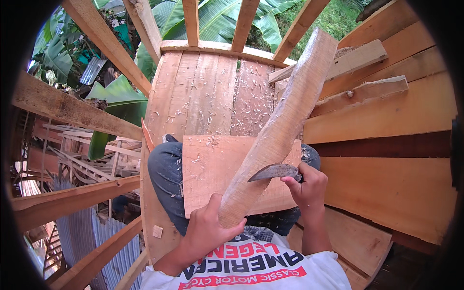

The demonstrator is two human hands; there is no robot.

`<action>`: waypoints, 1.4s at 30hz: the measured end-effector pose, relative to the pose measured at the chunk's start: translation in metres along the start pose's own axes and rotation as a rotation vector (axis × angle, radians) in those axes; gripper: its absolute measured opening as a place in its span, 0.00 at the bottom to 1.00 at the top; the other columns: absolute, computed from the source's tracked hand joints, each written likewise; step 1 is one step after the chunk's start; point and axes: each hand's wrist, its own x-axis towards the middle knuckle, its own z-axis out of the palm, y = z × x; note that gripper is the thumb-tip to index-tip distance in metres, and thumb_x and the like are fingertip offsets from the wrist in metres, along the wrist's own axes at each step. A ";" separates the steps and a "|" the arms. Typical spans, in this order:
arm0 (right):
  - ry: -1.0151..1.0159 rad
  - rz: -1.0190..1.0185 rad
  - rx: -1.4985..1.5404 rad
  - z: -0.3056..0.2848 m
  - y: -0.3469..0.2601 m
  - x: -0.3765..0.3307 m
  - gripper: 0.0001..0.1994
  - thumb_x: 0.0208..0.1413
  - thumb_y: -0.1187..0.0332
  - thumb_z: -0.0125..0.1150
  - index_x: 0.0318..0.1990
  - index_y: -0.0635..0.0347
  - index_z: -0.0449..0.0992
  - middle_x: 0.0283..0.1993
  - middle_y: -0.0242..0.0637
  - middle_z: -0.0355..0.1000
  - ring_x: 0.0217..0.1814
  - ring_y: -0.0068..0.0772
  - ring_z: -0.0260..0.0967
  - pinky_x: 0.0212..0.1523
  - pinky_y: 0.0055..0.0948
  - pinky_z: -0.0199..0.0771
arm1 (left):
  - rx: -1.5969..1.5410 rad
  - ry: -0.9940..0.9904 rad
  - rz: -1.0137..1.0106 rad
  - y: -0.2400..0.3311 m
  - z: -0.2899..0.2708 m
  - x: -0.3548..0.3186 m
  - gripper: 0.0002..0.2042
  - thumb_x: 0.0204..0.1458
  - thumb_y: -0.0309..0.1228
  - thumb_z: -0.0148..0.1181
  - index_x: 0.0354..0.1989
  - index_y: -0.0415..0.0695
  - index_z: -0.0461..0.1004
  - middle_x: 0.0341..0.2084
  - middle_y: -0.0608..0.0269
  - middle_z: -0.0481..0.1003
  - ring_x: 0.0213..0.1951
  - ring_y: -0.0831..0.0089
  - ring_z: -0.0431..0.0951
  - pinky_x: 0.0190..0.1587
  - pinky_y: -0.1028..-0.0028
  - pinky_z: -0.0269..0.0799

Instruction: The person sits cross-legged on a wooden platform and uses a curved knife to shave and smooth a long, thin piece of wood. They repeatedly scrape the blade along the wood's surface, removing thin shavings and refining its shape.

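A long, thick wooden piece (289, 118) slants up and to the right across my lap, its far end raised over the floor. My left hand (207, 228) is closed around its near end, thumb on one side and fingers on the other. In my right hand (311, 189) is a knife (276, 171) with a broad, curved, dark blade; the fist hides most of its handle. The blade lies across the wood's right edge, by a curved hollow there. Beneath, a flat wooden board (207, 166) rests over my thighs, dotted with shavings.
Curled shavings litter the plank floor (205, 92) ahead. Rough offcuts (360, 95) lie at the right against a plank wall (386, 186). Open wooden railing bars (82, 108) run along the left and front, with banana leaves (212, 21) beyond. A small wood block (157, 231) sits at my left.
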 end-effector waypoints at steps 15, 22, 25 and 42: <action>-0.044 0.227 0.242 -0.011 0.027 0.003 0.28 0.52 0.45 0.59 0.20 0.67 0.67 0.14 0.50 0.60 0.16 0.53 0.60 0.19 0.37 0.59 | -0.210 -0.092 -0.223 -0.005 0.006 -0.016 0.29 0.37 0.36 0.70 0.45 0.34 0.64 0.29 0.45 0.76 0.32 0.58 0.81 0.35 0.68 0.75; -0.151 0.165 0.468 0.023 0.004 -0.019 0.29 0.48 0.42 0.61 0.16 0.63 0.67 0.12 0.45 0.61 0.15 0.47 0.63 0.17 0.35 0.60 | -0.243 -0.115 -0.115 0.001 0.011 0.004 0.30 0.37 0.36 0.69 0.47 0.36 0.64 0.29 0.46 0.76 0.32 0.61 0.81 0.35 0.69 0.74; -0.081 0.122 0.204 0.015 0.011 -0.013 0.31 0.43 0.37 0.61 0.15 0.61 0.67 0.12 0.41 0.62 0.14 0.44 0.65 0.17 0.34 0.62 | -0.050 -0.074 -0.171 0.011 0.008 0.006 0.28 0.36 0.35 0.70 0.45 0.36 0.64 0.28 0.46 0.76 0.31 0.59 0.81 0.34 0.68 0.75; 0.114 0.463 0.246 0.020 0.060 0.029 0.35 0.43 0.34 0.60 0.15 0.65 0.66 0.12 0.45 0.61 0.15 0.48 0.64 0.17 0.38 0.61 | -0.072 -0.089 -0.376 0.017 0.001 -0.026 0.29 0.34 0.32 0.70 0.46 0.36 0.65 0.34 0.52 0.75 0.37 0.70 0.76 0.40 0.71 0.71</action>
